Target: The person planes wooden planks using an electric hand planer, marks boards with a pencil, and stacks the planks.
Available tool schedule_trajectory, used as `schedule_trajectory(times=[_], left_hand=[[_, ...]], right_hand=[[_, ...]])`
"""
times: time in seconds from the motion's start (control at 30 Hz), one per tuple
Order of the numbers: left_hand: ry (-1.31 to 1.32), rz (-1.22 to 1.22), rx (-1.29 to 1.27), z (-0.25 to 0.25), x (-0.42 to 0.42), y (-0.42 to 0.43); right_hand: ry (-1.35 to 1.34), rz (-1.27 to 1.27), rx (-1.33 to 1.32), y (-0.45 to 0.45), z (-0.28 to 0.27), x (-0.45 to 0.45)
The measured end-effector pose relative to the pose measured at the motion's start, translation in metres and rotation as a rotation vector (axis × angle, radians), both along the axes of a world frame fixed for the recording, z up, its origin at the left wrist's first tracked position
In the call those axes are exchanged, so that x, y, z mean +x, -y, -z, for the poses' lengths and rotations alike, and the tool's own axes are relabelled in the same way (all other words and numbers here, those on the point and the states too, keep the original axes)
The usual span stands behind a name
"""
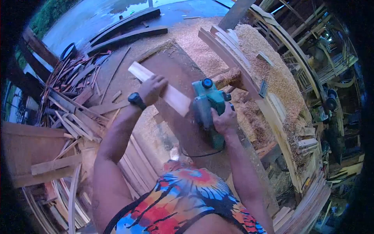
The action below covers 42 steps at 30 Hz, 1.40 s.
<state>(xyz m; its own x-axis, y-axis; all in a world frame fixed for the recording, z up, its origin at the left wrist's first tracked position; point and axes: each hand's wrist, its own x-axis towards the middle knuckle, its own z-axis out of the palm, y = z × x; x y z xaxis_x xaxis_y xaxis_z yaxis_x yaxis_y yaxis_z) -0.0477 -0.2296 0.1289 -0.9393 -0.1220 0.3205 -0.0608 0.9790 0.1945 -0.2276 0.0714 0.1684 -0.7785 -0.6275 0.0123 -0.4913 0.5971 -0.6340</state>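
A dusty bench (177, 66) stands in an open-sided workshop, with shavings (252, 43) heaped along its right. The board (177, 100) lies slantwise over the bench, its near end just beside the planer (206, 102); whether the two touch is hard to say in the blur there. The left hand (154, 87) grips the board above its middle, fingers bent over it. The right hand (226, 120) is wrapped around the planer's handle. No clamp shows on the board, so if the planer bit too deeply, it could kick the wood or twist it out of that single hold. The left hand is also in line with the planer, and a slip along the board could run the tool into the fingers. The cord (200, 156) curves close to the body and could snag. Farther out, the scrap pile (80, 80) could trip a careless foot.
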Motion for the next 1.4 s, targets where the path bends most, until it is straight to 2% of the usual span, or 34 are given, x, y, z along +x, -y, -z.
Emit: schedule_trajectory(times=[0.03, 0.07, 0.17, 0.3, 0.33, 0.43, 0.47, 0.57, 0.67, 0.77, 0.8, 0.87, 1.0, 1.1, 1.2, 1.3, 1.33, 1.4], left_hand=[[-0.009, 0.045, -0.016, 0.006, 0.001, -0.007], [0.124, 0.055, -0.052, 0.011, 0.0, -0.012], [0.137, 0.032, -0.154, 0.049, 0.006, -0.021], [0.226, 0.027, -0.213, 0.073, 0.012, 0.002], [0.181, 0.054, -0.165, 0.082, 0.015, 0.01], [0.04, -0.162, -0.176, 0.083, 0.014, 0.008], [-0.043, -0.377, 0.032, 0.074, 0.017, -0.005], [-0.233, -0.574, 0.341, 0.089, 0.025, -0.058], [0.063, -0.53, 0.764, 0.061, 0.037, -0.146], [0.201, -0.768, 0.465, 0.094, 0.045, -0.208], [0.097, -0.816, 0.497, 0.111, 0.043, -0.213], [0.076, -0.828, 0.431, 0.123, 0.04, -0.21], [0.027, -0.784, 0.273, 0.11, 0.042, -0.207], [0.104, -0.809, 0.621, 0.059, 0.038, -0.21], [-0.395, -0.702, 1.054, 0.031, 0.026, -0.2], [-0.496, -0.614, 1.801, -0.037, 0.028, -0.181], [-0.52, -0.584, 1.826, -0.049, 0.028, -0.176], [-0.742, -0.499, 2.029, -0.077, 0.032, -0.166]], right_hand=[[-0.006, -0.008, -0.022, 0.0, 0.004, -0.001], [-0.017, -0.001, -0.016, 0.0, 0.008, -0.001], [-0.044, -0.003, -0.028, -0.001, 0.013, -0.003], [-0.063, -0.014, -0.026, -0.001, 0.009, -0.001], [-0.077, -0.007, -0.003, 0.0, 0.008, 0.0], [-0.062, -0.005, -0.054, 0.0, 0.004, 0.002], [-0.021, -0.011, -0.065, 0.0, 0.006, 0.001], [0.052, -0.009, -0.074, 0.0, 0.009, -0.002], [0.01, 0.01, -0.032, 0.001, 0.003, 0.001], [-0.007, 0.007, -0.031, 0.002, 0.01, -0.002], [0.008, -0.004, -0.056, 0.001, 0.012, -0.004], [0.001, -0.012, -0.065, -0.001, 0.012, -0.003], [-0.066, -0.028, -0.069, -0.001, 0.012, -0.002], [-0.097, -0.026, -0.048, -0.001, 0.022, -0.008], [-0.08, -0.025, -0.04, -0.002, 0.014, -0.004], [-0.051, -0.014, -0.017, -0.001, 0.015, -0.005], [-0.046, -0.005, -0.002, 0.0, 0.016, -0.006], [-0.011, -0.017, 0.006, 0.0, 0.009, -0.004]])
